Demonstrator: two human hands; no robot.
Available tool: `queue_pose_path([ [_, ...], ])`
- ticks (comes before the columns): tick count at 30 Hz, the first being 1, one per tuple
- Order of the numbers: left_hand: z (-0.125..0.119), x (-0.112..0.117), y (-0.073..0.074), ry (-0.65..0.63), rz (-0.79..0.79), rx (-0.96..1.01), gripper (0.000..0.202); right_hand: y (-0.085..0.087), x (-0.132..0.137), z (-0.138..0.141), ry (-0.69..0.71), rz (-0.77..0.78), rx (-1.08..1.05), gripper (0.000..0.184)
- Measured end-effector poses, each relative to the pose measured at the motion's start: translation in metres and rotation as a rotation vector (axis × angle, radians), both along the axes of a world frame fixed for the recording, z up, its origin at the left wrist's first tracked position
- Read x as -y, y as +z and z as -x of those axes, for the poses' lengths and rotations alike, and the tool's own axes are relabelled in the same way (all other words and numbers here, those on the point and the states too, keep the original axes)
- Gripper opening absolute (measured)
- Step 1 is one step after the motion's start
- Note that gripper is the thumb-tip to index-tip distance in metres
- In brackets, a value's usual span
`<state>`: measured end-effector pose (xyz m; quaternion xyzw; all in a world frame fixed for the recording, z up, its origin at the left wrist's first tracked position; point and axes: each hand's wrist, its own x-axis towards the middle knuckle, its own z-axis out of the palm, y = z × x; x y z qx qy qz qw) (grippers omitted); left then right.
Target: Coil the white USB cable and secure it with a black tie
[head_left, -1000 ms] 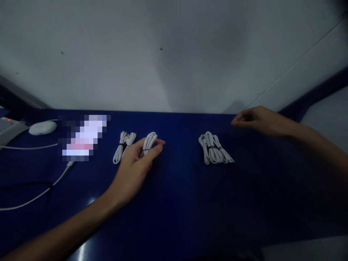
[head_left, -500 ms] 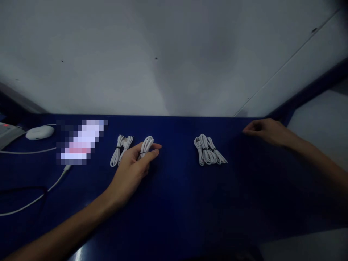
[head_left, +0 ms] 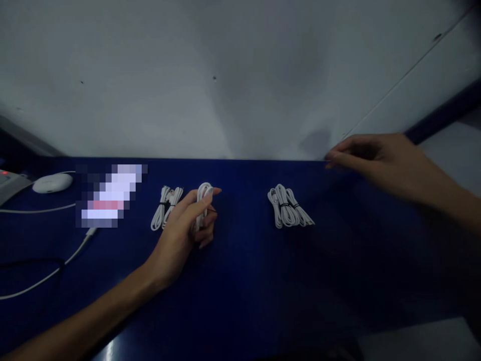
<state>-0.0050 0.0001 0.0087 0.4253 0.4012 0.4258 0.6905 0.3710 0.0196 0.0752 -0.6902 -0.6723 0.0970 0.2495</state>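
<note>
In the head view my left hand [head_left: 184, 225] grips a coiled white cable [head_left: 203, 193], its thumb across the coil and the fingers curled behind. A dark tie end sticks out by the fingers. Just left of this hand, two coiled white cables [head_left: 162, 206] with black ties lie on the blue table, the right one partly covered by the hand. Several more tied white cables [head_left: 287, 206] lie side by side right of the middle. My right hand [head_left: 366, 158] is raised beyond them at the right, fingertips pinched together, with nothing visible in them.
A phone-like device with a blurred screen [head_left: 108, 195] lies at the left, a white cord [head_left: 80, 248] plugged into it. Beside it are a white rounded case [head_left: 52, 183] and a white box with a red light [head_left: 9, 183]. A pale wall [head_left: 169, 100] bounds the table's back.
My right hand has risen and come nearer the camera. My left hand has turned the coiled cable a little more upright, its thumb moving over the coil and its lower fingers curling into view.
</note>
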Motion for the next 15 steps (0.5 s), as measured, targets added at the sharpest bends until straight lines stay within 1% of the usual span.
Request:
queue_pose_path([
  [2, 0.0, 0.001, 0.004, -0.031, 0.008, 0.06, 0.047, -0.003, 0.016, 0.056, 0.161, -0.034, -0.139, 0.021],
  [3, 0.0, 0.002, 0.006, -0.046, 0.01, 0.078, 0.05, -0.007, 0.024, 0.084, 0.234, -0.024, -0.201, 0.019],
  [4, 0.0, 0.002, 0.008, -0.059, 0.007, 0.089, 0.052, -0.011, 0.032, 0.109, 0.283, -0.032, -0.237, 0.015],
  [5, 0.0, 0.002, 0.009, -0.067, -0.002, 0.092, 0.055, -0.016, 0.039, 0.132, 0.321, -0.066, -0.248, 0.007],
  [6, 0.0, 0.003, 0.009, -0.073, -0.014, 0.088, 0.057, -0.02, 0.045, 0.15, 0.342, -0.12, -0.245, 0.003],
  [7, 0.0, 0.003, 0.009, -0.074, -0.028, 0.079, 0.059, -0.025, 0.049, 0.165, 0.344, -0.176, -0.238, 0.008],
  [8, 0.0, 0.003, 0.009, -0.074, -0.044, 0.067, 0.06, -0.029, 0.053, 0.176, 0.339, -0.22, -0.237, 0.012],
  [10, 0.0, 0.003, 0.008, -0.07, -0.065, 0.039, 0.063, -0.037, 0.057, 0.188, 0.323, -0.282, -0.248, 0.014],
  [15, 0.003, 0.009, 0.0, -0.073, -0.057, -0.017, 0.075, -0.056, 0.059, 0.198, 0.333, -0.398, -0.294, 0.012],
])
